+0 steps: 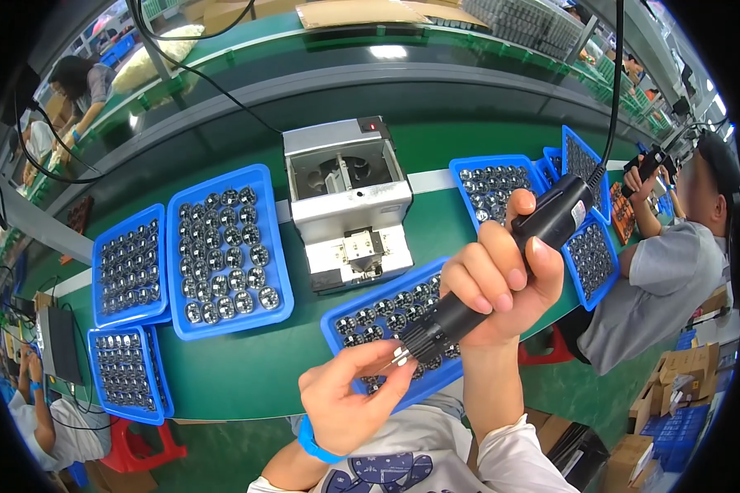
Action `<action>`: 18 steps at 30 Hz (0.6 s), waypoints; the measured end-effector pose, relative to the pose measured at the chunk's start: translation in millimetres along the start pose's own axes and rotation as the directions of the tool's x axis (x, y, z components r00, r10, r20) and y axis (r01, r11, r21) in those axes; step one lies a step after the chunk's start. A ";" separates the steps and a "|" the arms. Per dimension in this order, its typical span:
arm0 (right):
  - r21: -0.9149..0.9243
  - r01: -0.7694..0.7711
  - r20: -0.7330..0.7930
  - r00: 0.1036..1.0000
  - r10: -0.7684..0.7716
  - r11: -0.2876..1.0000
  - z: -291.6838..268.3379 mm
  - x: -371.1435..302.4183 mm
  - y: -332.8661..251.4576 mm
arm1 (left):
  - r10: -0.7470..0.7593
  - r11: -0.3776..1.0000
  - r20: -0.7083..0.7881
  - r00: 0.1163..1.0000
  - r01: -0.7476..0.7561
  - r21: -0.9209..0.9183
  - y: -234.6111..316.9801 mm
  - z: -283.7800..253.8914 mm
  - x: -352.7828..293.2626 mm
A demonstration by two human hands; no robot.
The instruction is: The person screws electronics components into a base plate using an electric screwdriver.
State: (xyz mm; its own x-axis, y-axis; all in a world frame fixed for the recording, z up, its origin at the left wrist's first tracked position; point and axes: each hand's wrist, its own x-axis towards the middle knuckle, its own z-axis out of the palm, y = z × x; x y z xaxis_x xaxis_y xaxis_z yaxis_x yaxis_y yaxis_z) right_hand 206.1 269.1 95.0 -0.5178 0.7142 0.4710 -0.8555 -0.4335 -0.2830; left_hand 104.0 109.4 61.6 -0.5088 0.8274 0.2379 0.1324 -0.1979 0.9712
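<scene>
My right hand (pixel 501 287) is wrapped round a black electric screwdriver (pixel 555 215), which tilts down to the left. Its cord rises from the back end. At its nose, the thumb and fingers of my left hand (pixel 349 398) pinch together on the silver screwdriver bit (pixel 400 356); whether a small screw is there too is hidden. Beneath both hands lies a blue tray (pixel 329 330) with rows of round, shiny black parts, partly covered by my hands and the tool. Beyond it stands a silver screw feeder (pixel 352 215) with an open-topped window.
Blue trays of the same parts stand at the left (pixel 284 304) and right (pixel 456 177) on the green table (pixel 247 374). A co-worker (pixel 674 246) sits at the right with a similar tool. A conveyor rail (pixel 238 103) runs behind. Red stools (pixel 144 452) stand below.
</scene>
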 end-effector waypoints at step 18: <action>0.046 -0.022 -0.027 0.999 0.023 0.999 -2.2 0.1 -3.9 | -0.089 0.984 0.088 0.992 0.102 -0.146 -4.4 -7.4 1.2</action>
State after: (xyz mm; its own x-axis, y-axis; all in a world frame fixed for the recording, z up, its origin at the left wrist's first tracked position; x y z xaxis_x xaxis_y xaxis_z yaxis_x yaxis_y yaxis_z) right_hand 209.4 272.0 94.3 -0.5376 0.7183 0.4416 -0.8428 -0.4744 -0.2543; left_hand 96.6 107.3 57.7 -0.4417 0.8848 0.1484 -0.0456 -0.1874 0.9812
